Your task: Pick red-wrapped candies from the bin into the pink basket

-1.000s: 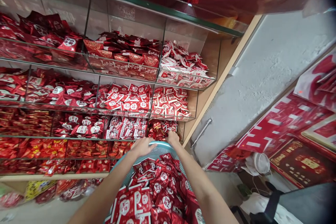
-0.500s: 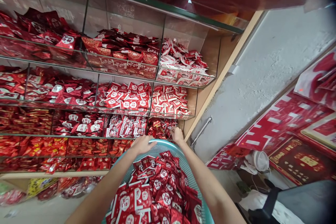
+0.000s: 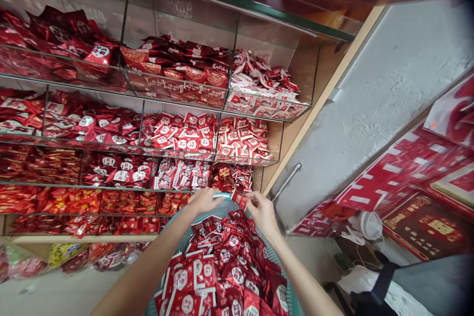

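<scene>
My left hand (image 3: 204,201) is closed over the far rim of a teal plastic basket (image 3: 276,252). Red candy packets (image 3: 233,261) with white round labels fill the basket in a heap. Above its far right rim, my right hand (image 3: 262,211) pinches a small red packet (image 3: 239,198) between thumb and fingers. Just behind that hand is a shelf compartment of dark red shiny packets (image 3: 222,176). White-and-red packets (image 3: 181,174) lie in the compartment to its left.
Tiers of clear-fronted compartments hold red packets (image 3: 174,71) ahead and to the left. A wooden side panel (image 3: 329,91) borders a grey wall (image 3: 388,69). At the right are a white fan (image 3: 370,225) and red boxes (image 3: 425,227). Bags (image 3: 64,253) lie under the lowest shelf.
My right hand has drawn back from the dark red packets' compartment to above the basket rim, now with a small packet in its fingers. My left hand stays on the rim.
</scene>
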`<state>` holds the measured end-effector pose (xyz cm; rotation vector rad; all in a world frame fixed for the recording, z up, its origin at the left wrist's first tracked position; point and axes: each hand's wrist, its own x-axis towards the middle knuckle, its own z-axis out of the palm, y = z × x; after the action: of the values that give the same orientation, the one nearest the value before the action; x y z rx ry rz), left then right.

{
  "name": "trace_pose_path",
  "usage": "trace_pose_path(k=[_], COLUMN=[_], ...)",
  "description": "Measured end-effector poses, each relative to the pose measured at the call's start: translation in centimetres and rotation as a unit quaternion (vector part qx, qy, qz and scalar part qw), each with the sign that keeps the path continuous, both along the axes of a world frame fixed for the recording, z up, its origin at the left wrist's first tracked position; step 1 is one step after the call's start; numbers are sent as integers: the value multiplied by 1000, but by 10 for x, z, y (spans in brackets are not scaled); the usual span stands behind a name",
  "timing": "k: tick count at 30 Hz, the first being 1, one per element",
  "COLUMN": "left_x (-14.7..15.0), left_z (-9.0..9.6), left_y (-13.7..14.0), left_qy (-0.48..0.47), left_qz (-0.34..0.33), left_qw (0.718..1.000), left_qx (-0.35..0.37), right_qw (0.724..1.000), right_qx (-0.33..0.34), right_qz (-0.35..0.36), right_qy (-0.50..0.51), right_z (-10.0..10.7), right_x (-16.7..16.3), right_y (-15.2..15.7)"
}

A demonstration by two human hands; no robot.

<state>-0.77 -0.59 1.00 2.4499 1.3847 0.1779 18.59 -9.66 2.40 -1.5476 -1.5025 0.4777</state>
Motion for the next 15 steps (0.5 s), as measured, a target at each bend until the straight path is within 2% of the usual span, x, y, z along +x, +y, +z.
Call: trace_pose_path(k=[3, 5, 7, 10, 12, 15], left_x=[-1, -2, -3, -3, -4, -3], left_z=[-1, -2, -4, -6, -8, -10], left_y=[0, 0, 0, 1, 2, 2], left_qy=[-9, -11, -13, -16, -18, -16], left_qz=[-11, -18, -22, -20, -22, -27], left_qw=[1000, 1000, 999, 999, 999, 999], left_qx=[7, 16, 22, 26, 28, 35], right_qw=[995, 982, 955, 898, 870, 855], right_qx=[-8, 1, 3, -6, -2, 6], right_qz=[44, 63, 76, 92, 118, 156], right_qy=[-88, -178, -288, -430, -478, -494], right_z=[-7, -12, -18, -30, -40, -54], right_x=[-22, -37, -50, -67, -75, -82], right_y=[-12, -14, -14, -15, -18, -25])
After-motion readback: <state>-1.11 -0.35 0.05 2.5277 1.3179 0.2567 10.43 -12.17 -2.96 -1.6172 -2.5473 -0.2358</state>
